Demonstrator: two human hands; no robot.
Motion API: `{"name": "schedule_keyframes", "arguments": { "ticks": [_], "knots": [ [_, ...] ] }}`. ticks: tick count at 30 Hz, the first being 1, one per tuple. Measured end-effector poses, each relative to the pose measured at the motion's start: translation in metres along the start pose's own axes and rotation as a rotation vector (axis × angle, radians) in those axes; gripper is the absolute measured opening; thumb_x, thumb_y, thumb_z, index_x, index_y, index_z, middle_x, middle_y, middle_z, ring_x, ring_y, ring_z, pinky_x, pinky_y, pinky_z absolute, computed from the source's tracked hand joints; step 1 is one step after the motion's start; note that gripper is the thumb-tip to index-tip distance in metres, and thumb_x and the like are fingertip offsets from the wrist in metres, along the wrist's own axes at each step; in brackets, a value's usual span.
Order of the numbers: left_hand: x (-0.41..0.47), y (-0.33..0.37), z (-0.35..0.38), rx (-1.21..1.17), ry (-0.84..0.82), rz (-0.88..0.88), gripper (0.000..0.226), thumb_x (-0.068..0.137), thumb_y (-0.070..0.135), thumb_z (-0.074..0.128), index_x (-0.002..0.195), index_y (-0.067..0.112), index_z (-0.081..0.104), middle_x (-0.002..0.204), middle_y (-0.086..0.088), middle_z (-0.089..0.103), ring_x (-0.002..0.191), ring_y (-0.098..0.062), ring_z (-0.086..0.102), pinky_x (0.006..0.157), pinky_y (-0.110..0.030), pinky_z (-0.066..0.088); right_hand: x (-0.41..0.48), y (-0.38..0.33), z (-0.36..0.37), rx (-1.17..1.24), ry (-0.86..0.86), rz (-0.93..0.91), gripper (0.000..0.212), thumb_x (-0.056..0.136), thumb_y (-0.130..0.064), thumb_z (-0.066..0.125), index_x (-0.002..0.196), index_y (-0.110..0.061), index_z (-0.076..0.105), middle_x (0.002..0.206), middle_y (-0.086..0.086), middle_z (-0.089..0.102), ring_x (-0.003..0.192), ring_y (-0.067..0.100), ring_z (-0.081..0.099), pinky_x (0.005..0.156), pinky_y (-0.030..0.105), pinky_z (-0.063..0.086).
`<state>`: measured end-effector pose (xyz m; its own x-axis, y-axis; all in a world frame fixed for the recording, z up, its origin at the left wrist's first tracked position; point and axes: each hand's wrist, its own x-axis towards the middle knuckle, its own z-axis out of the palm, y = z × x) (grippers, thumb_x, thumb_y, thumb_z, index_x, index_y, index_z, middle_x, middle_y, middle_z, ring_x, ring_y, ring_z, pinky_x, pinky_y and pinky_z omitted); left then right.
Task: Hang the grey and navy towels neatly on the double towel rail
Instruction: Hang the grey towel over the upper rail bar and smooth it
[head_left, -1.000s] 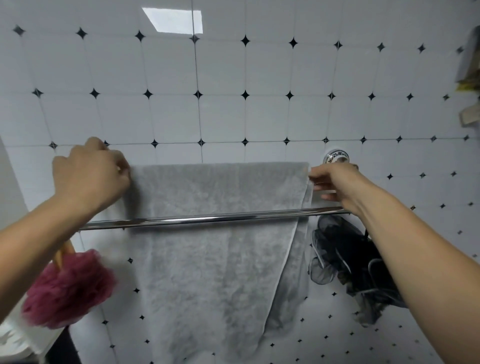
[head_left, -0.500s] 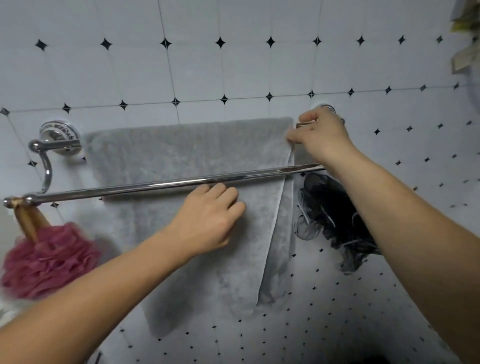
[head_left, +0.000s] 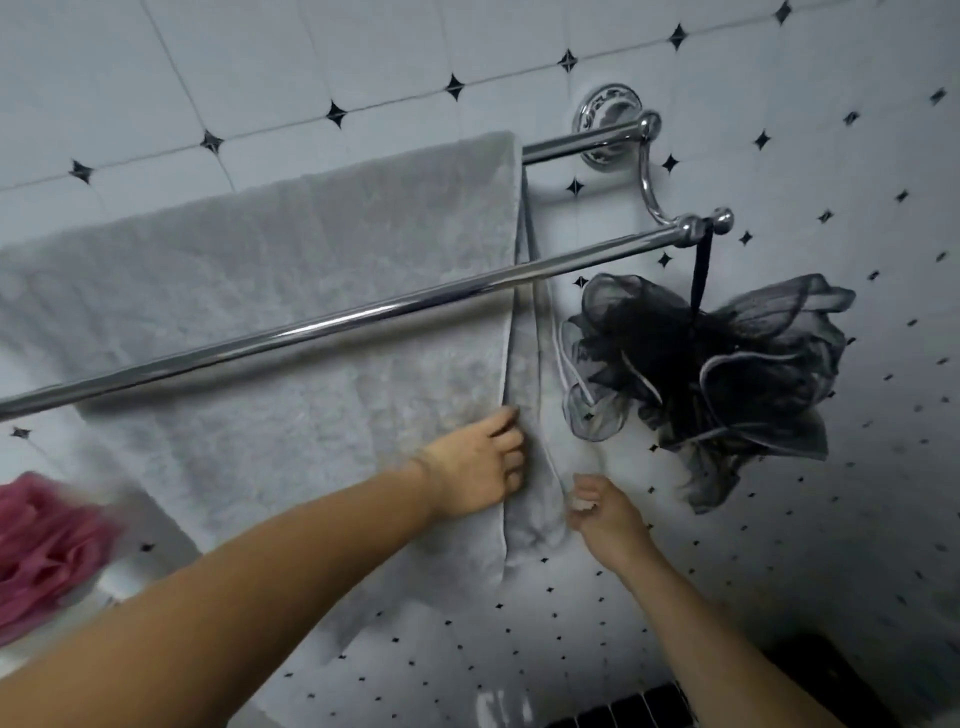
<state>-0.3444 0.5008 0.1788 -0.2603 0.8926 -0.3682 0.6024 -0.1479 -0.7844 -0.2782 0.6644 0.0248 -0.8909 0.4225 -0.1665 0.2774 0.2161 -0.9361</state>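
The grey towel (head_left: 270, 270) hangs over the back bar (head_left: 576, 141) of the chrome double rail, behind the bare front bar (head_left: 332, 319). My left hand (head_left: 480, 470) lies flat against the towel's front layer near its right edge, below the front bar. My right hand (head_left: 597, 506) pinches the lower right edge of the towel's rear layer, which hangs down crookedly. No navy towel is in view.
A black mesh sponge (head_left: 706, 364) hangs by a cord from the right end knob of the front bar. A pink mesh sponge (head_left: 47, 551) hangs at the lower left. The white tiled wall (head_left: 779, 545) has small black diamonds.
Both hands dropped from the top of the towel to its lower right side. The right hand left the back bar's end and now pinches the rear layer. The view shifted right.
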Motion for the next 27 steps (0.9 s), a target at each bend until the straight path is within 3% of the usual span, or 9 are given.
{"name": "schedule_keyframes", "arguments": {
  "ticks": [2, 5, 8, 11, 14, 19, 21, 24, 27],
  "knots": [
    [0.015, 0.006, 0.004, -0.008, -0.128, 0.034, 0.037, 0.103, 0.023, 0.032, 0.116, 0.015, 0.066, 0.115, -0.007, 0.066, 0.118, -0.032, 0.044, 0.116, -0.054, 0.016, 0.019, 0.009, 0.006, -0.024, -0.074, -0.037, 0.051, 0.084, -0.007, 0.068, 0.131, -0.016, 0.052, 0.121, 0.004, 0.05, 0.111, 0.023, 0.054, 0.087, 0.03, 0.046],
    [0.028, 0.018, 0.007, -0.001, -0.243, 0.064, 0.029, 0.098, 0.025, 0.044, 0.111, 0.019, 0.07, 0.114, -0.005, 0.068, 0.112, -0.031, 0.046, 0.107, -0.051, 0.024, 0.041, 0.019, 0.018, -0.093, -0.136, -0.074, 0.044, 0.077, -0.016, 0.076, 0.117, -0.028, 0.06, 0.111, 0.0, 0.05, 0.111, 0.022, 0.056, 0.09, 0.034, 0.05],
    [0.028, 0.019, 0.005, -0.079, -0.146, 0.073, 0.025, 0.092, 0.022, 0.048, 0.101, 0.02, 0.072, 0.098, 0.0, 0.07, 0.103, -0.028, 0.051, 0.1, -0.045, 0.034, 0.051, 0.028, 0.028, -0.144, -0.109, -0.064, 0.035, 0.068, -0.031, 0.079, 0.092, -0.041, 0.056, 0.111, 0.0, 0.056, 0.102, 0.02, 0.058, 0.089, 0.038, 0.052],
    [0.025, 0.008, 0.001, -0.077, 0.044, 0.025, 0.017, 0.08, 0.028, 0.057, 0.086, 0.025, 0.072, 0.08, 0.007, 0.069, 0.092, -0.023, 0.061, 0.093, -0.038, 0.047, 0.063, 0.034, 0.031, -0.042, -0.044, -0.028, 0.039, 0.062, -0.028, 0.081, 0.082, -0.038, 0.05, 0.115, 0.002, 0.054, 0.105, 0.024, 0.057, 0.091, 0.047, 0.05],
    [0.026, 0.003, 0.003, -0.17, 0.02, -0.003, 0.019, 0.078, 0.029, 0.057, 0.093, 0.023, 0.067, 0.089, 0.006, 0.067, 0.101, -0.026, 0.057, 0.096, -0.042, 0.043, 0.068, 0.037, 0.034, 0.025, -0.09, -0.006, 0.037, 0.063, -0.025, 0.078, 0.081, -0.028, 0.045, 0.093, 0.005, 0.056, 0.092, 0.028, 0.059, 0.087, 0.05, 0.05],
    [0.03, -0.006, -0.008, -0.323, 0.185, -0.122, 0.026, 0.066, 0.03, 0.047, 0.079, 0.018, 0.067, 0.082, 0.0, 0.065, 0.088, -0.026, 0.06, 0.077, -0.036, 0.045, 0.051, 0.041, 0.027, 0.171, -0.045, -0.082, 0.036, 0.079, 0.001, 0.066, 0.071, -0.02, 0.039, 0.067, -0.002, 0.038, 0.064, 0.013, 0.036, 0.059, 0.029, 0.032],
    [0.035, -0.005, -0.011, -0.391, 0.225, -0.162, 0.033, 0.068, 0.03, 0.042, 0.08, 0.014, 0.068, 0.086, -0.004, 0.066, 0.09, -0.028, 0.061, 0.077, -0.037, 0.046, 0.035, 0.046, 0.019, 0.302, 0.001, -0.097, 0.038, 0.081, 0.011, 0.061, 0.071, -0.015, 0.036, 0.064, 0.001, 0.033, 0.059, 0.009, 0.031, 0.053, 0.021, 0.027],
    [0.046, -0.001, -0.013, -0.413, 0.266, -0.229, 0.026, 0.077, 0.028, 0.054, 0.093, 0.015, 0.07, 0.108, -0.005, 0.067, 0.106, -0.028, 0.057, 0.091, -0.038, 0.037, 0.007, 0.054, 0.007, 0.401, -0.002, -0.111, 0.033, 0.081, 0.021, 0.052, 0.071, -0.009, 0.043, 0.066, 0.003, 0.045, 0.054, 0.002, 0.044, 0.055, 0.013, 0.035],
    [0.053, -0.001, -0.023, -0.338, 0.297, -0.247, 0.025, 0.071, 0.029, 0.062, 0.089, 0.019, 0.076, 0.105, -0.003, 0.072, 0.107, -0.026, 0.062, 0.102, -0.038, 0.03, -0.014, 0.058, -0.001, 0.531, -0.073, -0.087, 0.027, 0.083, 0.015, 0.051, 0.086, -0.007, 0.067, 0.086, 0.008, 0.072, 0.08, 0.009, 0.068, 0.069, 0.019, 0.051]
  ]
}}
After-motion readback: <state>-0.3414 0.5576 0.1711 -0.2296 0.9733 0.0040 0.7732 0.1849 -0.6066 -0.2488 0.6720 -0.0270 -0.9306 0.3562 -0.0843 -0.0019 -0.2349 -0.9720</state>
